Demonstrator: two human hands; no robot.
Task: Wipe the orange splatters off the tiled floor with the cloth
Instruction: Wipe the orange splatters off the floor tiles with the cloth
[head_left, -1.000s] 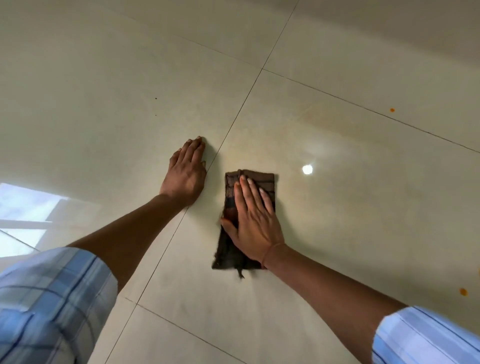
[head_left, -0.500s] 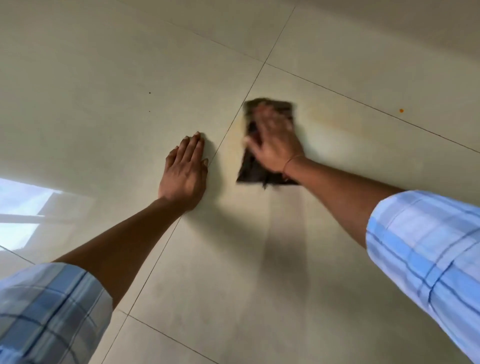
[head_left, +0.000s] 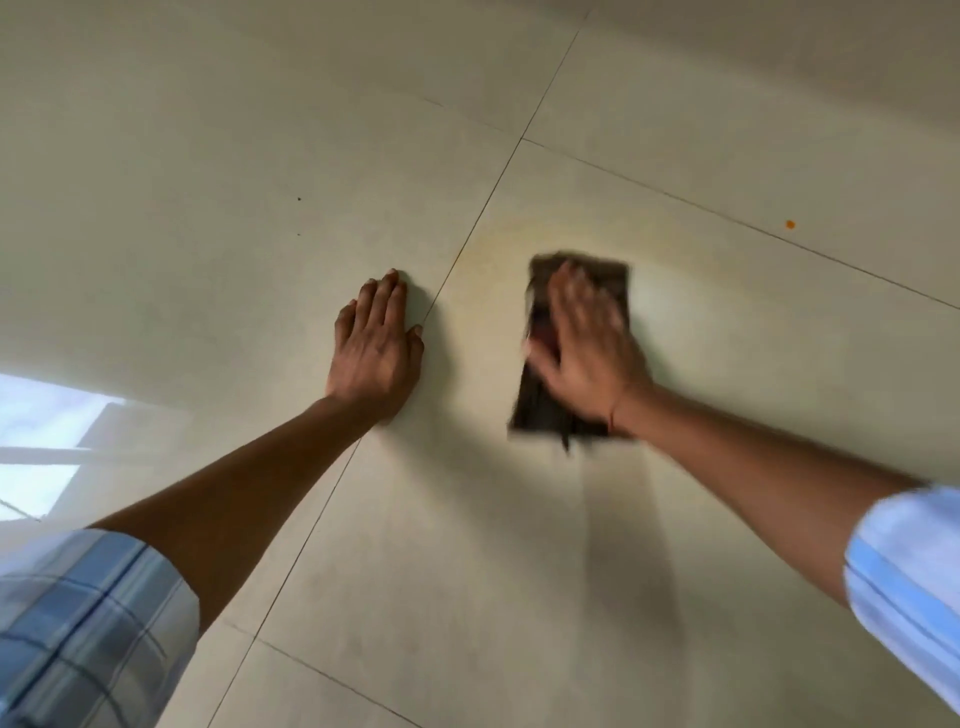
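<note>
While right hand (head_left: 587, 353) presses cloth (head_left: 543, 410), left hand (head_left: 374, 353) floor (head_left: 208, 182), fingers (head_left: 387, 299) straight, splatter (head_left: 790, 224) lies apart.

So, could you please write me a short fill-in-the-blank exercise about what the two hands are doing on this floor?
1. The right hand presses flat on a dark ___.
2. The left hand lies flat on the floor, holding ___.
3. The small spot beyond the far grout line is ___ in colour.

Missing words: cloth; nothing; orange.
</note>
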